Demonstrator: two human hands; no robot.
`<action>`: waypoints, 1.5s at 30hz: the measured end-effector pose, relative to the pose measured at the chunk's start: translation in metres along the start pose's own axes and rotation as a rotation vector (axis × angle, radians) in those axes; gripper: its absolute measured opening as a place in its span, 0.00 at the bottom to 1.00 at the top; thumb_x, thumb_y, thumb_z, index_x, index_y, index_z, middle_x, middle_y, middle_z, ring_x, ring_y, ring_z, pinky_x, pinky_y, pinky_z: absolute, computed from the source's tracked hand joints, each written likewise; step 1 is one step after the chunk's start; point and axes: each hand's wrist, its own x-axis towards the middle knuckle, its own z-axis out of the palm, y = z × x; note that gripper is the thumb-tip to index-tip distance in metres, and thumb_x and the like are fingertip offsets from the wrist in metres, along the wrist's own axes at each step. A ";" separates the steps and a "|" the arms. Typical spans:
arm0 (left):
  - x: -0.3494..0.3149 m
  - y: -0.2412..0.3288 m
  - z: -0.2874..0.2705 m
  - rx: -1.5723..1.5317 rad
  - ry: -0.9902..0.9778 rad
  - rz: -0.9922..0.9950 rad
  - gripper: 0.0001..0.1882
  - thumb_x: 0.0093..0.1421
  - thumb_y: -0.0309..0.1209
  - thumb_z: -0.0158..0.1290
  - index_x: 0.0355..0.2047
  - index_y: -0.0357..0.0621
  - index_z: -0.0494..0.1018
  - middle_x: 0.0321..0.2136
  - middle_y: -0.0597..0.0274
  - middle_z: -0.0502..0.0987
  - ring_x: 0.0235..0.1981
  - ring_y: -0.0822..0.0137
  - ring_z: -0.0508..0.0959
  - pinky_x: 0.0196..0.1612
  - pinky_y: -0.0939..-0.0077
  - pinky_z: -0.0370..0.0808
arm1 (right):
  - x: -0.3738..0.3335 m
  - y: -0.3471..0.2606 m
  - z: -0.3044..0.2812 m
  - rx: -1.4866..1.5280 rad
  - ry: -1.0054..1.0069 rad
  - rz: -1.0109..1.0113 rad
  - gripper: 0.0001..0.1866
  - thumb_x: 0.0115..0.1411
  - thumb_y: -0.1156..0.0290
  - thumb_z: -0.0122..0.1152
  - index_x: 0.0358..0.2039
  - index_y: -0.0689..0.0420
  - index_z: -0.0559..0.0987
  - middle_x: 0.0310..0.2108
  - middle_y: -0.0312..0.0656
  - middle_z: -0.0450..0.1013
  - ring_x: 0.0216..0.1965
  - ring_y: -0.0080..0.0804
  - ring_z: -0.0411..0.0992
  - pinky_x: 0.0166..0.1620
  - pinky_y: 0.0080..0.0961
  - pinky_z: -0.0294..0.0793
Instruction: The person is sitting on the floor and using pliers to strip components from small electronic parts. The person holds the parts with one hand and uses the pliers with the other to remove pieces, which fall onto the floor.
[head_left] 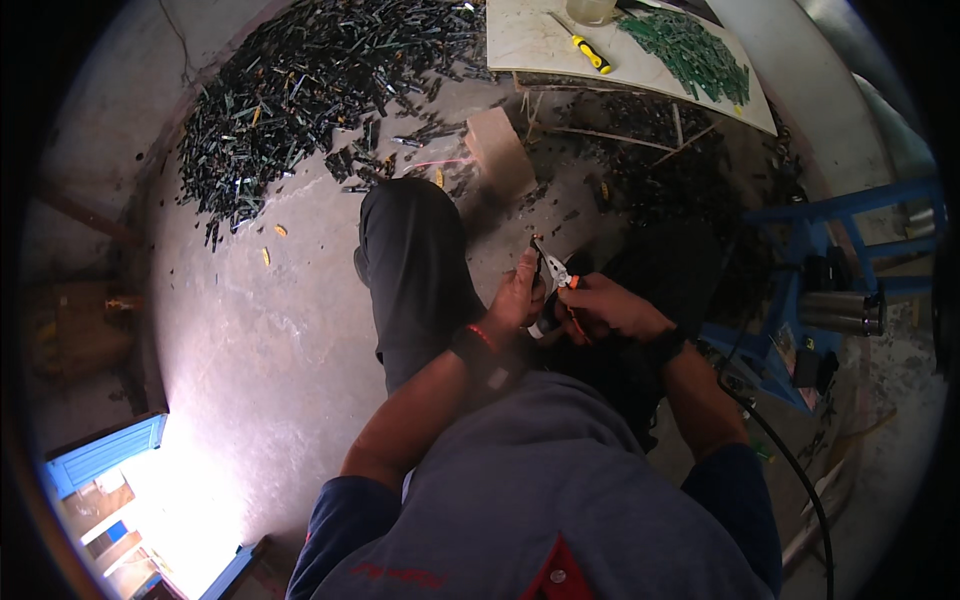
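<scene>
My left hand is closed on a thin dark strip that points up from its fingers, with a small coppery bit at its tip. In my right hand is a pair of pliers with silvery jaws and orange-and-white handles. The plier jaws lie against or right beside the strip; I cannot tell whether they grip it. Both hands are close together over my lap, between my knees.
A large heap of dark strips covers the floor ahead and left. A brick-like block stands ahead. On a low table are a yellow-black screwdriver, green strips and a jar. A blue stool frame is at right, beside a black cable.
</scene>
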 end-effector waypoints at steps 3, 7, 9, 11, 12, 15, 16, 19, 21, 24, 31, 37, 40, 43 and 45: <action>0.002 -0.001 -0.001 -0.031 0.001 -0.039 0.33 0.60 0.64 0.35 0.11 0.54 0.49 0.08 0.75 0.49 0.07 0.78 0.48 0.12 0.78 0.43 | 0.017 0.025 0.003 -0.310 0.265 -0.104 0.20 0.59 0.60 0.49 0.21 0.65 0.75 0.16 0.45 0.71 0.18 0.28 0.69 0.24 0.26 0.66; 0.000 0.006 0.001 -0.023 0.010 -0.023 0.31 0.62 0.62 0.34 0.12 0.54 0.48 0.09 0.76 0.47 0.08 0.79 0.46 0.13 0.79 0.41 | 0.024 0.032 0.007 -0.441 0.423 -0.233 0.20 0.58 0.58 0.51 0.24 0.66 0.74 0.17 0.44 0.70 0.22 0.29 0.70 0.28 0.30 0.68; 0.001 0.005 0.001 -0.027 0.006 -0.005 0.32 0.61 0.63 0.34 0.11 0.54 0.48 0.09 0.76 0.48 0.08 0.79 0.47 0.12 0.79 0.42 | 0.018 0.028 0.006 -0.292 0.322 -0.210 0.20 0.58 0.58 0.51 0.24 0.65 0.75 0.17 0.41 0.71 0.22 0.27 0.71 0.27 0.28 0.67; 0.006 0.001 -0.003 -0.061 0.022 0.013 0.33 0.59 0.64 0.36 0.09 0.55 0.50 0.08 0.75 0.49 0.07 0.78 0.48 0.11 0.79 0.42 | -0.001 0.003 0.013 -0.114 0.167 -0.142 0.19 0.58 0.58 0.51 0.24 0.64 0.77 0.17 0.38 0.72 0.21 0.25 0.71 0.24 0.24 0.67; 0.006 0.001 -0.003 -0.063 0.023 0.009 0.33 0.59 0.64 0.36 0.09 0.55 0.50 0.07 0.75 0.50 0.06 0.78 0.48 0.11 0.79 0.42 | -0.001 0.003 0.012 -0.085 0.131 -0.109 0.19 0.59 0.57 0.50 0.27 0.62 0.77 0.19 0.39 0.73 0.19 0.24 0.70 0.23 0.21 0.66; 0.007 0.001 -0.004 -0.054 0.015 -0.005 0.32 0.60 0.63 0.35 0.10 0.54 0.50 0.08 0.75 0.49 0.07 0.78 0.47 0.12 0.79 0.42 | -0.001 0.007 0.004 -0.001 0.028 -0.042 0.18 0.61 0.56 0.47 0.33 0.59 0.77 0.23 0.41 0.76 0.17 0.24 0.70 0.20 0.14 0.65; 0.006 0.001 -0.005 -0.041 0.004 -0.008 0.31 0.61 0.62 0.34 0.12 0.54 0.49 0.09 0.75 0.49 0.08 0.78 0.47 0.13 0.79 0.42 | 0.000 0.007 0.002 0.022 -0.006 -0.045 0.19 0.61 0.56 0.46 0.34 0.59 0.76 0.24 0.42 0.76 0.18 0.25 0.71 0.20 0.15 0.66; 0.006 0.000 -0.006 -0.027 -0.002 -0.008 0.31 0.62 0.62 0.34 0.13 0.54 0.49 0.09 0.75 0.48 0.09 0.78 0.47 0.13 0.79 0.42 | 0.005 0.015 -0.003 0.045 -0.071 -0.047 0.20 0.61 0.56 0.46 0.35 0.62 0.76 0.27 0.45 0.77 0.22 0.28 0.74 0.21 0.16 0.69; 0.005 0.001 -0.005 -0.027 -0.002 -0.009 0.31 0.62 0.62 0.34 0.13 0.54 0.49 0.10 0.75 0.48 0.09 0.78 0.47 0.13 0.79 0.42 | 0.006 0.016 -0.006 0.045 -0.097 -0.046 0.20 0.61 0.57 0.46 0.36 0.64 0.75 0.28 0.47 0.77 0.24 0.29 0.75 0.22 0.17 0.71; 0.001 0.005 -0.001 -0.019 0.000 -0.018 0.31 0.61 0.62 0.34 0.13 0.54 0.49 0.10 0.75 0.48 0.09 0.78 0.47 0.13 0.79 0.42 | 0.004 0.014 -0.007 0.059 -0.125 -0.046 0.21 0.61 0.57 0.45 0.36 0.64 0.75 0.29 0.47 0.77 0.26 0.31 0.76 0.23 0.18 0.72; 0.002 0.003 0.000 0.000 0.011 0.012 0.33 0.59 0.65 0.35 0.10 0.54 0.51 0.07 0.75 0.51 0.07 0.79 0.48 0.11 0.79 0.43 | 0.004 0.011 -0.006 0.115 -0.138 -0.033 0.20 0.61 0.58 0.45 0.35 0.64 0.75 0.29 0.47 0.77 0.26 0.31 0.76 0.22 0.18 0.72; 0.002 0.005 0.000 -0.001 0.007 0.000 0.31 0.61 0.63 0.34 0.12 0.53 0.51 0.09 0.75 0.49 0.09 0.79 0.47 0.13 0.79 0.43 | 0.001 0.008 -0.006 0.125 -0.149 -0.038 0.20 0.61 0.59 0.45 0.35 0.65 0.75 0.29 0.48 0.76 0.26 0.32 0.76 0.22 0.18 0.72; 0.001 0.004 -0.002 0.020 -0.010 -0.006 0.31 0.62 0.62 0.34 0.13 0.53 0.50 0.10 0.75 0.48 0.09 0.78 0.47 0.14 0.79 0.43 | 0.001 0.008 -0.006 0.126 -0.151 -0.042 0.20 0.61 0.59 0.45 0.35 0.65 0.75 0.29 0.48 0.77 0.26 0.32 0.76 0.21 0.18 0.72; 0.000 0.005 -0.001 0.032 -0.004 0.003 0.31 0.61 0.63 0.34 0.13 0.53 0.50 0.10 0.75 0.49 0.09 0.78 0.47 0.14 0.79 0.43 | 0.002 0.010 -0.008 0.128 -0.158 -0.046 0.20 0.61 0.58 0.45 0.35 0.65 0.75 0.29 0.49 0.77 0.26 0.32 0.77 0.21 0.18 0.72; 0.000 0.005 0.000 0.034 0.004 0.005 0.32 0.61 0.63 0.34 0.13 0.53 0.50 0.10 0.75 0.49 0.09 0.78 0.47 0.14 0.79 0.42 | 0.002 0.009 -0.007 0.133 -0.157 -0.042 0.20 0.62 0.58 0.45 0.35 0.65 0.75 0.29 0.49 0.77 0.26 0.33 0.77 0.21 0.18 0.72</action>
